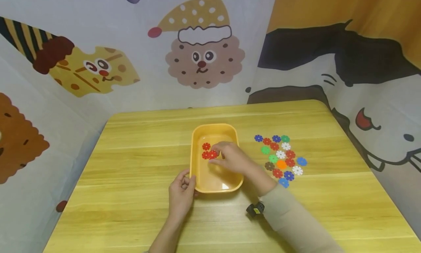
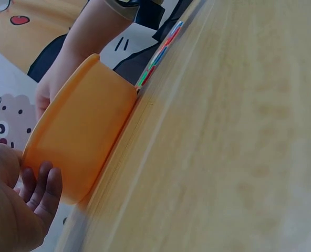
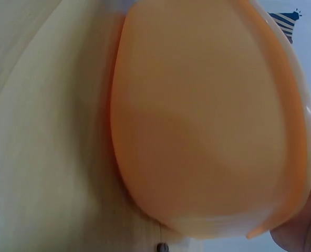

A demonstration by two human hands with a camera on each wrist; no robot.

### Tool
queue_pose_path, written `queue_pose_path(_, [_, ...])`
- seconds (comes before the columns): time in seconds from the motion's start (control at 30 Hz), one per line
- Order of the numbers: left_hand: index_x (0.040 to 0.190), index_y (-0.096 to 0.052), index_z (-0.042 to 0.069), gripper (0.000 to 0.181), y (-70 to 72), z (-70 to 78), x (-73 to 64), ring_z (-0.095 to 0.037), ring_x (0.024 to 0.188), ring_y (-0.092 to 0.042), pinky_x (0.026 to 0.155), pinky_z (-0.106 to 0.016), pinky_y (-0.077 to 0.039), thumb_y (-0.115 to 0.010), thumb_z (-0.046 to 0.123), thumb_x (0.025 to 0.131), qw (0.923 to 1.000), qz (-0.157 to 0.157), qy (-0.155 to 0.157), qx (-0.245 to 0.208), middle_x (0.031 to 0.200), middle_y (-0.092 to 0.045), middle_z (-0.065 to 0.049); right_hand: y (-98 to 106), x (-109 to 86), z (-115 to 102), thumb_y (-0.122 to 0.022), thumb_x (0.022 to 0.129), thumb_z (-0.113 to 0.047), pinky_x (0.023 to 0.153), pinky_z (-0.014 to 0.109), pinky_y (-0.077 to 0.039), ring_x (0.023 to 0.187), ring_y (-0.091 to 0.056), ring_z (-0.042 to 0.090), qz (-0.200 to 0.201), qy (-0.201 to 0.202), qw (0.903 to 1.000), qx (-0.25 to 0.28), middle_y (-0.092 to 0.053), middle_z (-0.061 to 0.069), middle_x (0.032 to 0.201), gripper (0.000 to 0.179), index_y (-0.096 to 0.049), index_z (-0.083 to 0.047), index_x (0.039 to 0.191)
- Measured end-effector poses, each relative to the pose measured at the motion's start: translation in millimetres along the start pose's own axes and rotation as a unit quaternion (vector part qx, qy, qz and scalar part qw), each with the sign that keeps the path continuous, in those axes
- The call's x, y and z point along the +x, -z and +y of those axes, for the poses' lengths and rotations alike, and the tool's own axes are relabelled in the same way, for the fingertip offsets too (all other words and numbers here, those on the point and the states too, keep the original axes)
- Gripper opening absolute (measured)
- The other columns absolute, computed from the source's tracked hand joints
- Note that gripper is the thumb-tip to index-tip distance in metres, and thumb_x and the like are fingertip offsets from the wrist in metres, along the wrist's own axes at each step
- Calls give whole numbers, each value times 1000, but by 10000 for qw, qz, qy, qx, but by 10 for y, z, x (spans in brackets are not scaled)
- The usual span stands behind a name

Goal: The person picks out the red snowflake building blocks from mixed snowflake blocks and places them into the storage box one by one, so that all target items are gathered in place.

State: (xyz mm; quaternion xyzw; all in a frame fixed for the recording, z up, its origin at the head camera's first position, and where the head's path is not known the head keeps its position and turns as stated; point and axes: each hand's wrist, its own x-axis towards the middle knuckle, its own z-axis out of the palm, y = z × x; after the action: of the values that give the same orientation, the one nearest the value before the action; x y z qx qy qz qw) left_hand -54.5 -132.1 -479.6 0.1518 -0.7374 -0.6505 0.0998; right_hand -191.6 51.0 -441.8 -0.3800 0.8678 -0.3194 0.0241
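Probably light and stiff, the tray [image 1: 217, 180] at frame centre suits a rim hold: the left hand [image 1: 182, 191], below centre, grips it there. The right hand's [image 1: 232, 157] fingertips flank a red disc [image 1: 213, 154], pinching or not unclear; thin, best taken edgewise.

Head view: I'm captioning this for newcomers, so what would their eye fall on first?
Probably the orange tray on the table, gripped at its near left corner by the left hand, with the right hand reaching in at red notched discs. Next come the multicoloured discs scattered to the tray's right. Behind the table, a printed cookie face in a dotted hat also stands out.
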Motion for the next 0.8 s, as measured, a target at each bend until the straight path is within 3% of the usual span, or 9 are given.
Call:
queue_pose_path(0.2, [124, -62, -11, 29, 0, 234, -63, -25, 57, -64, 52, -36, -63, -63, -3, 96, 9999, -36, 109, 92, 76, -61, -28, -54, 92, -26, -82, 87, -26, 84, 34, -59, 88, -66, 20, -224, 54, 9995, -199, -72, 7, 98, 37, -71, -1, 113])
queue_pose_path(0.3, [124, -60, -14, 29, 9, 303, -89, -23, 56, -63, 51, -34, -62, -61, -4, 96, 9999, -72, -73, 93, 75, -61, -27, -78, 147, -38, -82, 87, -27, 83, 34, -59, 89, -66, 20, -434, -113, 9987, -243, -72, 7, 98, 37, -71, -1, 112])
queue_pose_path(0.57, [124, -63, -5, 28, 0, -5, -8, -20, 57, -65, 51, -33, -62, -64, 4, 98, 10000, -50, 21, -22, 75, -63, -20, -192, 246, -21, -80, 89, -30, 64, 25, -53, 70, -57, 12, -1250, -484, 9896, -516, -61, -7, 77, 25, -72, -10, 101])
queue_pose_path(0.8, [126, -64, -2, 30, 4, -45, 14, -20, 55, -65, 50, -31, -61, -66, 7, 97, 10000, -44, -34, 52, 73, -63, -15, -210, 245, -26, -81, 87, -29, 63, 24, -52, 69, -56, 11, -1482, -491, 9861, -561, -60, -8, 77, 29, -72, -11, 107])
